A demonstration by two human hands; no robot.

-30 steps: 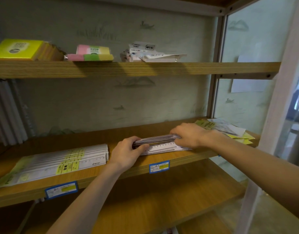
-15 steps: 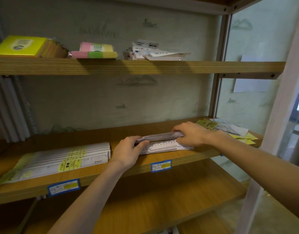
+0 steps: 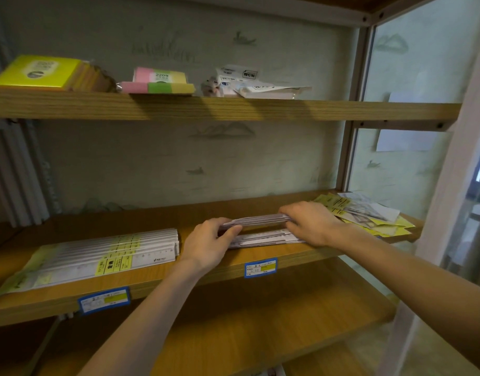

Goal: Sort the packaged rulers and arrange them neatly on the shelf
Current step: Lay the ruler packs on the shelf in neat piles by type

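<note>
Head view. Both hands are on the middle shelf (image 3: 157, 280), working near its front edge, right of centre. The left hand (image 3: 206, 244) and right hand (image 3: 310, 225) are apart, each clamped on one end of a small bundle of rulers (image 3: 256, 220). The bundle is held on edge and lifted slightly, with a dark gap under it. Judgement: gripping both ends lets the packs be squared against each other before they are laid down.

Directly under the bundle, a loose ruler pack (image 3: 263, 237) lies flat on the board, just behind the front edge. Its right end runs under the right hand. Whether the bundle touches it at either end, I cannot tell.

Toward the left end of the same shelf lies a sorted stack of rulers (image 3: 97, 255), fanned in an even row with yellow labels lined up, long side running along the front edge. It stops just beside the left hand, not touching it. Judgement: this is the finished group, and the bundle in hand is likely a second group being started beside it.

At the right end of the shelf, behind the right wrist, is a pile of yellow packets (image 3: 369, 215), overlapping untidily and reaching the right corner. Not yet sorted.

Two blue price tags (image 3: 260, 267) are fixed on the shelf's front edge, one under each ruler group. Judgement: the tags probably mark where each group belongs.
</note>
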